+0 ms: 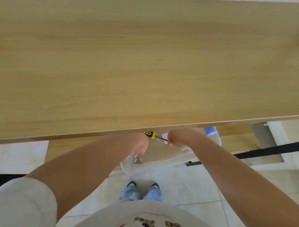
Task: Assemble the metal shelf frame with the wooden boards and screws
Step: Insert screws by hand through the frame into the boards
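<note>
Wooden board (145,64) over half-hidden screwdriver (151,135), hands.

Pale glossy floor tiles (186,186) with thin dark grout lines fill the lower part of the view, reflecting soft daylight. At right, a white post (275,137) rises from the floor, with a strip of white wall (288,1) just visible at the top edge.
</note>
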